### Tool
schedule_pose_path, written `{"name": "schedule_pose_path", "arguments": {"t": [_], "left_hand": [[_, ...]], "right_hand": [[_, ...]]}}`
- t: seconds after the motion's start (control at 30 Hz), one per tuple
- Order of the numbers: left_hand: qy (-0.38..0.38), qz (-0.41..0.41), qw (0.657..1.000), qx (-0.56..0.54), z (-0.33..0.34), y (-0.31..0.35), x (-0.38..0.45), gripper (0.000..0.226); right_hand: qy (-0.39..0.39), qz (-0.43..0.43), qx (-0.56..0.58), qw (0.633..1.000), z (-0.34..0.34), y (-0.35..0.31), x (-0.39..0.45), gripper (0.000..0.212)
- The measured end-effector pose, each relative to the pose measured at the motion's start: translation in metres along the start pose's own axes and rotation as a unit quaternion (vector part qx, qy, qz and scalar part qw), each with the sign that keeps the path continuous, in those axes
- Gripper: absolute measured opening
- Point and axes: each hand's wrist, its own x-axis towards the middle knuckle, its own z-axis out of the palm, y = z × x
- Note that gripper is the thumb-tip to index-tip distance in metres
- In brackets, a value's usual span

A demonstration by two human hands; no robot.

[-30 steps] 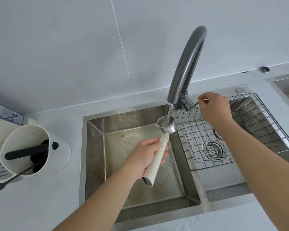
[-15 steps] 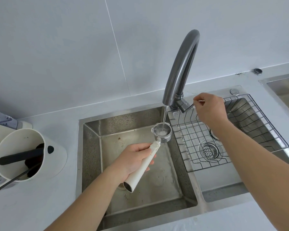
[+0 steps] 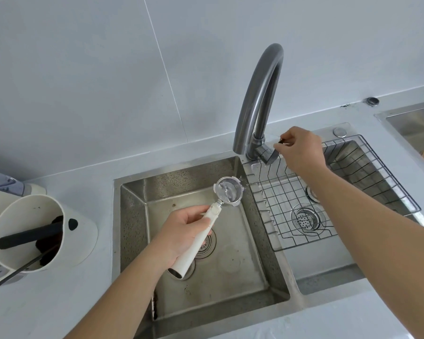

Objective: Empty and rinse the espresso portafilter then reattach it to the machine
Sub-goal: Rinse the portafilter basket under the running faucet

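Observation:
My left hand [image 3: 181, 233] grips the white handle of the portafilter [image 3: 228, 193] and holds it over the left sink basin [image 3: 230, 277]. Its metal basket faces up, full of water, and sits a little below and left of the spout of the grey faucet [image 3: 257, 99]. No stream runs from the spout. My right hand [image 3: 301, 150] pinches the thin faucet lever [image 3: 280, 141] beside the faucet base.
A wire rack [image 3: 353, 192] lies in the right basin over a drain strainer [image 3: 306, 220]. At the left stands a white utensil holder [image 3: 34, 231] with black tools. Another steel basin [image 3: 416, 123] shows at the far right edge.
The water stream from the faucet has stopped. The portafilter basket has shifted slightly away from under the spout, and my right hand has moved the lever.

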Motion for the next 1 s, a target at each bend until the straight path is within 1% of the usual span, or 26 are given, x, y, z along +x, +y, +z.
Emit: {"name": "schedule_pose_path", "arguments": {"t": [0.1, 0.23, 0.37, 0.5, 0.67, 0.8, 1.0], "left_hand": [[0.035, 0.036, 0.997, 0.062, -0.006, 0.003, 0.000, 0.035], [0.078, 0.085, 0.984, 0.135, -0.016, 0.011, 0.000, 0.036], [0.124, 0.152, 0.961, 0.197, -0.025, 0.016, -0.002, 0.040], [0.162, 0.214, 0.935, 0.230, -0.029, 0.020, -0.008, 0.044], [0.182, 0.262, 0.903, 0.287, -0.035, 0.020, -0.013, 0.045], [0.190, 0.282, 0.886, 0.316, -0.036, 0.020, -0.017, 0.043], [0.200, 0.310, 0.846, 0.385, -0.036, 0.016, -0.024, 0.040]], "right_hand": [[-0.007, -0.001, -0.008, 1.000, -0.001, -0.001, 0.002, 0.020], [-0.005, -0.004, -0.015, 1.000, 0.000, 0.000, 0.002, 0.020], [0.003, -0.012, -0.005, 1.000, 0.002, 0.003, 0.001, 0.022], [0.007, -0.015, -0.006, 1.000, 0.003, 0.004, -0.001, 0.023], [0.005, -0.014, -0.011, 1.000, 0.003, 0.002, -0.002, 0.022], [0.004, -0.018, -0.011, 1.000, 0.001, 0.001, -0.003, 0.022], [0.002, -0.022, -0.015, 1.000, 0.001, -0.001, -0.003, 0.022]]}}
